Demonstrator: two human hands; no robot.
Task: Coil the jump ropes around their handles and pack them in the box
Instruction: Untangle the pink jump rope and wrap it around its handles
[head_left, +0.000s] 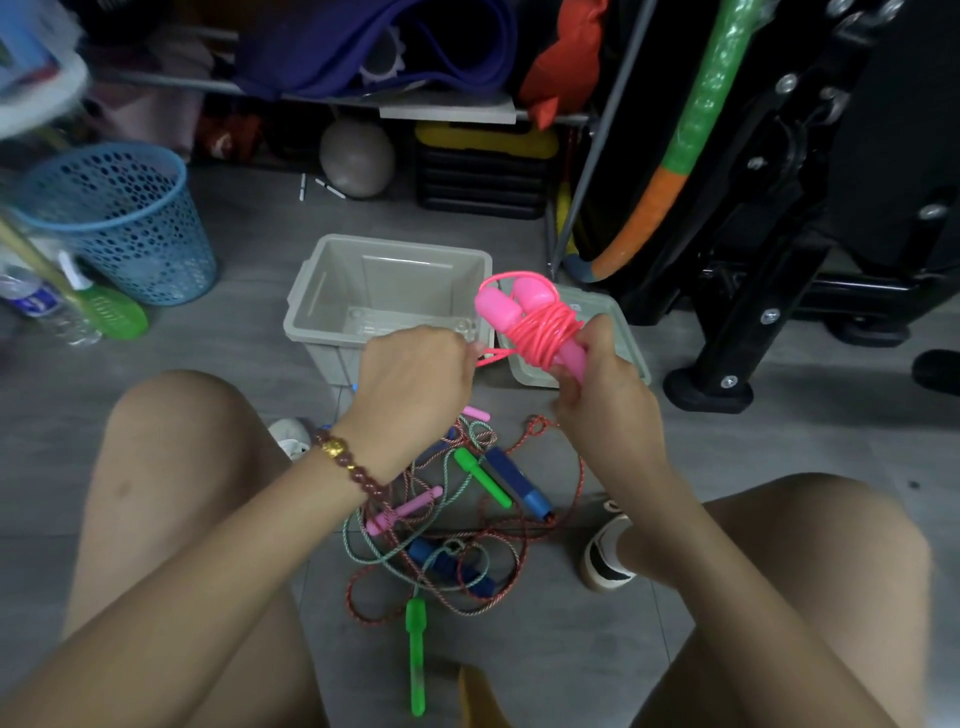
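Head camera: the left hand (415, 374) shows only its back; its fingers curl out of sight and pinch the loose cord of the pink jump rope (540, 322). The right hand (597, 384) clasps both pink handles, with cord wound around them, near the right edge of the open grey box (322, 291). This hand partly covers the lid (631, 358). On the grey tiled floor (249, 343), tangled ropes (467, 530) lie between the knees. A blue basket (130, 228) stands left.

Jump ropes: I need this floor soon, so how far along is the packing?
Done: nothing packed; the box looks empty. In hand: the right hand grips the pink rope, mostly coiled round its handles, while the left hand pinches its tail. Left: the tangled ropes on the floor.
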